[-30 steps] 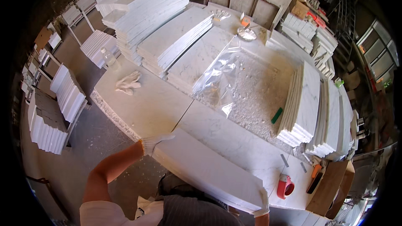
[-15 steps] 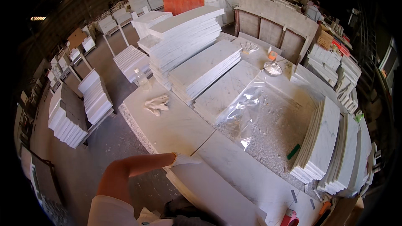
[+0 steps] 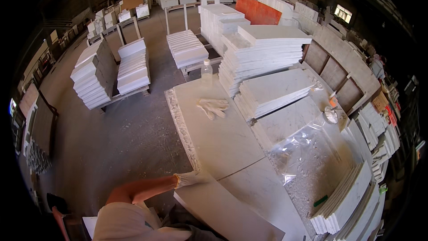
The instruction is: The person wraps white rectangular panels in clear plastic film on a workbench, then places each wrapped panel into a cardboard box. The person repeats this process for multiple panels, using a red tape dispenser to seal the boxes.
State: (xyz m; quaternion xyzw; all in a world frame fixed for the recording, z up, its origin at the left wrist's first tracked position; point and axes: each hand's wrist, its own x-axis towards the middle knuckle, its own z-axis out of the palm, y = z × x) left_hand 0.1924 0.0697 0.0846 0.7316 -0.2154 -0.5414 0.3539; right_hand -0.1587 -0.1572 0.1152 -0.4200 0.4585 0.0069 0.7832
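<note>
We stood over a long bench (image 3: 214,143) topped with pale stone in a warehouse full of stacked white slabs. Our left hand (image 3: 189,179), in a white work glove, had its grip closed over the far corner of a white stone slab (image 3: 227,209) that lay tilted at the near end of the bench, close to our body. Our right hand was out of view, so we could not tell its grip. The slab looked heavy, rigid and brittle, with a smooth face that we judged slippery under a glove; its corners seemed the likeliest parts to chip. We judged it best held along the two long edges, hands well apart. Farther along the bench lay a spare pair of gloves (image 3: 213,106), a clear plastic bottle (image 3: 206,69) and a crumpled plastic sheet (image 3: 307,156).
</note>
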